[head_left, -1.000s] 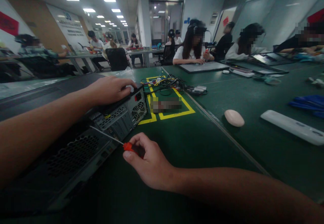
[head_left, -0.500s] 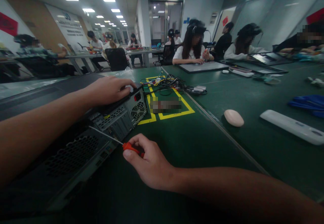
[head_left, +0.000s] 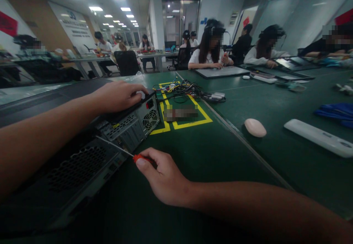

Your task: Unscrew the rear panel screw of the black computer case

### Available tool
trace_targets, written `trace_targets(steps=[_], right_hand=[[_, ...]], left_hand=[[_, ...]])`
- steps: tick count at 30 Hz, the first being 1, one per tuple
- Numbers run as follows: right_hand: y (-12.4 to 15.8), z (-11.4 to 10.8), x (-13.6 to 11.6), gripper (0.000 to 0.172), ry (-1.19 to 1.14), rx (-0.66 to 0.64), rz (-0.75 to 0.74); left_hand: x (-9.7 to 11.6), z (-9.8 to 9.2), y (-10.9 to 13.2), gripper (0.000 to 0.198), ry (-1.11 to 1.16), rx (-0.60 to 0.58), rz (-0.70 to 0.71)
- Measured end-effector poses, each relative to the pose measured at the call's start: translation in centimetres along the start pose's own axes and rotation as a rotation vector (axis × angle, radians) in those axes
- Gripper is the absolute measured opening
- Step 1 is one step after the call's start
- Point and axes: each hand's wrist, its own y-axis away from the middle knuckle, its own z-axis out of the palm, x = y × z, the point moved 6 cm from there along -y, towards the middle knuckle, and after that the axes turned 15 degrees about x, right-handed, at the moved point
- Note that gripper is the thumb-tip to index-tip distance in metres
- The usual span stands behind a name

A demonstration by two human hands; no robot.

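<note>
A dark computer case (head_left: 138, 123) lies on its side at the left, its metal back with fan grille and slots facing right. Across its top edge rests my left hand (head_left: 118, 95), fingers laid over the panel with the thumb a little apart. In my right hand (head_left: 162, 176) is a screwdriver (head_left: 137, 158), its red handle wrapped by my fingers and thumb. The thin metal shaft points left to the dark edge of the case's back; shadow hides what the tip touches.
On the green table (head_left: 215, 155), a cable bundle (head_left: 190, 89) and a blurred-out object (head_left: 182, 113) lie at yellow tape. Further right are a pink oval object (head_left: 255, 127), a long white device (head_left: 318, 137) and a blue item (head_left: 336, 113). Several people sit beyond.
My right thumb and fingers have rolled upward round the screwdriver handle, covering more of it. My left hand stays on the case in about the same place.
</note>
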Motion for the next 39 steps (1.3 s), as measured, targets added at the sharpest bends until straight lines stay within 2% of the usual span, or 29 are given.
trace_targets(steps=[6, 10, 13, 22, 30, 39], right_hand=[[0.1, 0.0, -0.1, 0.017, -0.016, -0.002, 0.039], [0.2, -0.1, 0.1, 0.026, -0.018, -0.003, 0.096], [0.1, -0.1, 0.2, 0.022, -0.003, 0.005, 0.079], [0.0, 0.1, 0.5, 0.017, -0.037, 0.015, 0.039], [-0.1, 0.0, 0.4, 0.017, -0.045, 0.004, 0.043], [-0.1, 0.0, 0.3, 0.017, -0.065, 0.014, 0.048]], left_hand=[[-0.9, 0.8, -0.7, 0.060, -0.016, -0.005, 0.002], [-1.4, 1.3, -1.0, 0.061, -0.035, 0.003, -0.002], [-1.4, 1.4, -1.0, 0.062, -0.040, -0.004, 0.003], [-1.2, 1.0, -1.0, 0.058, -0.021, 0.030, 0.011], [0.1, -0.2, -0.2, 0.054, -0.021, 0.042, 0.061], [-0.5, 0.3, -0.4, 0.053, -0.027, 0.037, 0.073]])
